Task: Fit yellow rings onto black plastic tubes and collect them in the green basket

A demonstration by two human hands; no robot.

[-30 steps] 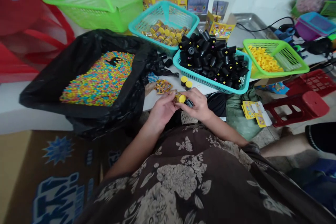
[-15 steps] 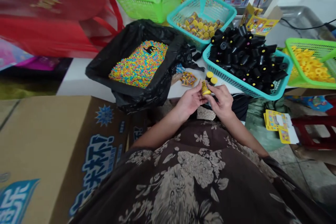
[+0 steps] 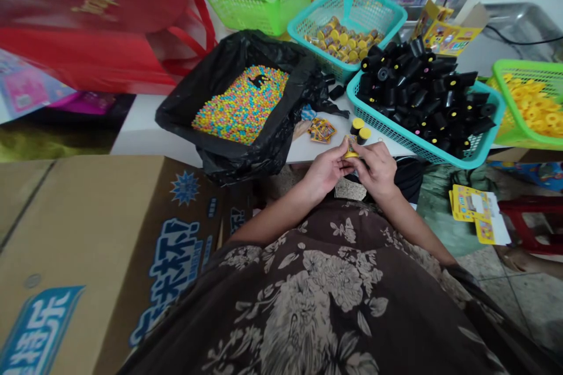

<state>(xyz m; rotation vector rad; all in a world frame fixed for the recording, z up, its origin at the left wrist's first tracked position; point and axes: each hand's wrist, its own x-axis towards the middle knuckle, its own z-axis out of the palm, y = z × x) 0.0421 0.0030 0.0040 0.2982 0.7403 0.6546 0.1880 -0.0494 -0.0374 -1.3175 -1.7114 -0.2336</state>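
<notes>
Between my two hands is a small yellow-labelled container (image 3: 350, 147), partly covered by my fingers. My left hand (image 3: 328, 169) grips it from the left with thumb and fingers. From the other side, my right hand (image 3: 377, 169) closes its fingers on the same container, near its lower end. Just beyond my fingertips, two black containers with yellow caps (image 3: 360, 129) stand upright on the white table (image 3: 303, 150). A small pile of yellow printed labels (image 3: 322, 130) lies left of them.
A black-lined bin of coloured candy balls (image 3: 241, 105) is on the left. Right are a blue basket of black parts (image 3: 497, 123) and a green basket of yellow pieces (image 3: 501, 85). Behind stands a blue basket of capped containers (image 3: 299, 35). A cardboard box (image 3: 88, 211) sits lower left.
The container has turned in my fingers, and more of it is now covered by my right hand. The whole view has shifted slightly, with the scene moving right.
</notes>
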